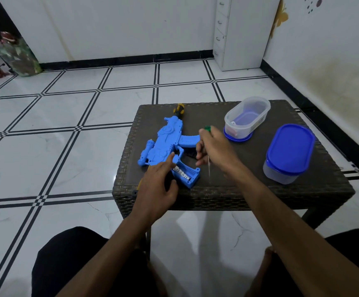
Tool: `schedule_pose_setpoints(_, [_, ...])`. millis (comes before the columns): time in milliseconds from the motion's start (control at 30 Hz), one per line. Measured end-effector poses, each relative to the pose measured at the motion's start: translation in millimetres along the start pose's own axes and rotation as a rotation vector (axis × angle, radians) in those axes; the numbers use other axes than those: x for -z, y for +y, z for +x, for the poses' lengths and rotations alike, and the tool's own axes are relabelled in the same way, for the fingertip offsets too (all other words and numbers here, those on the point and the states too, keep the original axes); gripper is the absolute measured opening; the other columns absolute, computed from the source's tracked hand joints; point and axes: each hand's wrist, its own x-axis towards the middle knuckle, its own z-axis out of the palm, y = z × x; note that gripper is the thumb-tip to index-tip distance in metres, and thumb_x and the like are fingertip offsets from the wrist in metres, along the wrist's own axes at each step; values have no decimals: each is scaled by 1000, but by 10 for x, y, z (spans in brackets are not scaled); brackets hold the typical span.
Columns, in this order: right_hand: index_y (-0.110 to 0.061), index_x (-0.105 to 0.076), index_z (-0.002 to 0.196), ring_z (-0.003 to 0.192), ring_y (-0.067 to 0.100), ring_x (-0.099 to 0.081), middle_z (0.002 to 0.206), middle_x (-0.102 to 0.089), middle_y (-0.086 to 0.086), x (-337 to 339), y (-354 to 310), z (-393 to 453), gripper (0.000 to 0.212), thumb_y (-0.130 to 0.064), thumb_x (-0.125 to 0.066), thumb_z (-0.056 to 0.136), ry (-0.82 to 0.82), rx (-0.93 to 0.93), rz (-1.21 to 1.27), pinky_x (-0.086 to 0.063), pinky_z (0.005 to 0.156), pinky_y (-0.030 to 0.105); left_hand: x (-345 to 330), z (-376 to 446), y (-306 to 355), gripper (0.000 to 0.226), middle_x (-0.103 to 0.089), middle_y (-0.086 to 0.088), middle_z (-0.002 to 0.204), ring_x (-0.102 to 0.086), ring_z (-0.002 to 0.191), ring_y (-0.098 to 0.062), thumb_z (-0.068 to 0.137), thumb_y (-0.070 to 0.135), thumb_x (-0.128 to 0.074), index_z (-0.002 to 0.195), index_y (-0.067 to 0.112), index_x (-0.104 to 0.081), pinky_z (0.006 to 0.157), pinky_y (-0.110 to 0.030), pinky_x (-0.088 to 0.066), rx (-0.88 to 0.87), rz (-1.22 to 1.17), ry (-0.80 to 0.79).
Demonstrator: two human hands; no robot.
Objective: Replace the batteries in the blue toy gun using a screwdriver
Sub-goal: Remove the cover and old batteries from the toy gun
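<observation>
Blue plastic toy gun: lies flat at centre of the frame, on the dark woven table; grip compartment open, battery showing.
Left hand: fingers straight, resting on the grip.
Right hand: just right of the gun, gripping the thin green-handled screwdriver.
Risk: the downward tip may scratch the table; the gun may slide if pressed unevenly.

blue toy gun – lying flat on its side on wicker table's left half, grip pointing toward viewer | battery compartment – standing open, showing battery inside | screwdriver – green-handled, thin shaft pointing down, hanging just right of grip
</observation>
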Motion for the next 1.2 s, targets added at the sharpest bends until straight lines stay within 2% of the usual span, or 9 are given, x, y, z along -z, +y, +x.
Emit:
schedule_pose_setpoints(133, [-18, -44, 86, 75, 23, -66, 85, -67, 5, -38, 49, -109, 21, -26, -64, 85, -119, 71, -556, -57, 62, 37, 21, -2, 50, 65, -61, 17, 122, -59, 107, -10, 81, 13, -50, 143, 33, -41, 91, -35, -50, 71, -210, -10])
schedule_pose_setpoints(367, [-19, -43, 88, 68, 7, -56, 76, -55, -11, -194, 173, -237, 36, -23, -78, 81, -122, 170, -674, -34, 52, 18, 92, 55, 156, 76, -67, 8, 113, -62, 108, -2, 89, -6, -50, 152, 29, -28, 92, -11, -45, 105, -415, -6])
schedule_pose_setpoints(467, [-19, -43, 87, 69, 10, -59, 79, -61, -6, -112, 98, -212, 36, -20, -78, 81, -17, 159, -561, -42, 55, 21, 188, 107, 8, 58, -61, 8, 126, -55, 110, 0, 92, 28, -60, 147, 23, -42, 91, -8, -39, 85, -139, 70])
schedule_pose_setpoints(567, [-20, -42, 82, 73, 15, -61, 82, -64, 1, 155, -40, -90, 36, -21, -78, 79, 198, 168, -457, -48, 64, 33, 214, 140, -260, 79, -47, 0, 145, -38, 137, -20, 77, 74, -46, 140, 27, -52, 114, -36, -32, 31, 217, -40])
schedule_pose_setpoints(667, [-20, -42, 83, 66, 5, -54, 75, -55, -8, 535, -160, 194, 29, -16, -71, 85, 390, 223, -432, -41, 57, 23, 193, 137, -372, 92, -27, 2, 158, -13, 149, -21, 68, 85, -39, 146, 37, -41, 120, -35, -11, 12, 271, -199])
schedule_pose_setpoints(833, [-17, -46, 99, 86, 23, -65, 94, -64, 3, 997, -228, 722, 24, -9, -66, 88, 525, 263, -613, -47, 61, 27, 171, 154, -356, 78, -40, -5, 152, -34, 142, -26, 76, 76, -37, 140, 33, -52, 115, -38, -25, -27, 361, -118])
schedule_pose_setpoints(933, [-12, -48, 108, 90, 28, -63, 104, -66, 11, 1115, -194, 892, 24, -8, -63, 91, 463, 222, -837, -52, 70, 36, 126, 171, -333, 67, -48, -3, 145, -42, 135, -25, 81, 71, -42, 134, 33, -58, 109, -38, -37, -8, 400, -74])
schedule_pose_setpoints(1033, [-12, -46, 109, 82, 26, -54, 95, -59, 10, 1147, -157, 939, 26, -6, -62, 90, 339, 170, -1026, -44, 67, 38, 74, 169, -292, 51, -52, -3, 140, -46, 131, -26, 85, 56, -62, 130, 30, -63, 105, -38, -41, 2, 420, -16])
schedule_pose_setpoints(1200, [-19, -43, 98, 86, 25, -56, 101, -64, 7, 1202, -99, 922, 27, -5, -63, 87, 266, 161, -1057, -45, 69, 35, 20, 146, -208, 41, -58, -4, 132, -53, 125, -27, 85, 45, -67, 122, 27, -69, 94, -37, -48, 42, 484, 17])
